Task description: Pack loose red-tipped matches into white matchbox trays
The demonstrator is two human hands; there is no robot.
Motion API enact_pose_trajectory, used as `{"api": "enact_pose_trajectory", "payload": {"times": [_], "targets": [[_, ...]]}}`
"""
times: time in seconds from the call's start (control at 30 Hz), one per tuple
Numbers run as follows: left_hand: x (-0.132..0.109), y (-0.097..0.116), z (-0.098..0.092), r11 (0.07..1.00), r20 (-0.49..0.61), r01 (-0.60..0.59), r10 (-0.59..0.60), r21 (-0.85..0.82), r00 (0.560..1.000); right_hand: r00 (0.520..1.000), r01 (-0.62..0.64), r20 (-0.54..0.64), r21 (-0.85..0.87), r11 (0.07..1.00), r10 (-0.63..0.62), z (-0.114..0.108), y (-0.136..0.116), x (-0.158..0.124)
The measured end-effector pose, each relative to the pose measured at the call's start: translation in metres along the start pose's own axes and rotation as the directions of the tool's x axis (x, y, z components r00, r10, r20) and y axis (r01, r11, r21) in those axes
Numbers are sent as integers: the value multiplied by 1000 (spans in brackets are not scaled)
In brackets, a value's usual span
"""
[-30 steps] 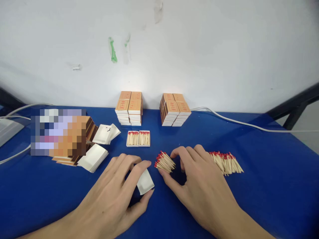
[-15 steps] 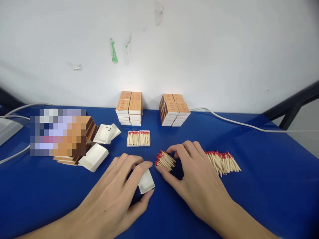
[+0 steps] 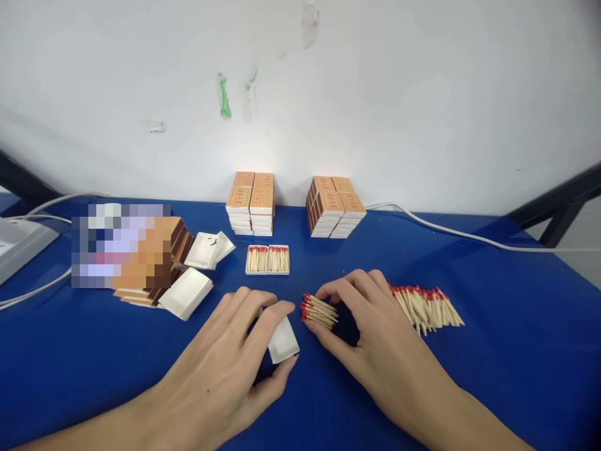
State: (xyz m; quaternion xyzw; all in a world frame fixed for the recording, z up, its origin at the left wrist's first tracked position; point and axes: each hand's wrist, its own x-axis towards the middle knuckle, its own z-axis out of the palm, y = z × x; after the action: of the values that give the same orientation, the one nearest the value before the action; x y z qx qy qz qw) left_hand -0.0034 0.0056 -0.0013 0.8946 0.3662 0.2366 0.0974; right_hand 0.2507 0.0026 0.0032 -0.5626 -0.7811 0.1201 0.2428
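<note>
Between the thumb and fingers of my left hand (image 3: pixel 239 357) is a white matchbox tray (image 3: pixel 283 341), tilted, with no matches showing in it. My right hand (image 3: pixel 375 332) pinches a bundle of red-tipped matches (image 3: pixel 319 311), heads pointing left, just right of the tray and apart from it. A loose pile of matches (image 3: pixel 429 307) lies on the table to the right, partly hidden behind my right hand. Beyond my hands, two matchbox trays filled with matches (image 3: pixel 268 273) sit side by side.
Two stacks of closed matchboxes, a left stack (image 3: pixel 250 203) and a right stack (image 3: pixel 335 207), stand near the wall. Loose white trays (image 3: pixel 186 292) and matchbox sleeves lie at left beside a blurred patch. A white cable (image 3: pixel 451 236) runs along the back right of the blue table (image 3: pixel 511 351).
The view has shifted slightly, so everything appears a little further right. My right thumb and fingers have drawn closer around the match bundle, which looks more compact. The left hand keeps its hold.
</note>
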Motion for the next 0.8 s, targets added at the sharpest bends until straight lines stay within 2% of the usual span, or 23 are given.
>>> {"api": "enact_pose_trajectory", "payload": {"times": [0.43,0.57,0.8], "targets": [[-1,0,1,1000,-15,-11,11,1,1000,999,17,30,4,1000,-17,-3,1,-6],[-1,1,1,999,-69,29,-26,38,997,999,10,41,6,1000,-10,-5,3,-6],[-2,2,0,997,-64,49,-45,56,997,998,-15,58,9,1000,14,-5,2,-6]]}}
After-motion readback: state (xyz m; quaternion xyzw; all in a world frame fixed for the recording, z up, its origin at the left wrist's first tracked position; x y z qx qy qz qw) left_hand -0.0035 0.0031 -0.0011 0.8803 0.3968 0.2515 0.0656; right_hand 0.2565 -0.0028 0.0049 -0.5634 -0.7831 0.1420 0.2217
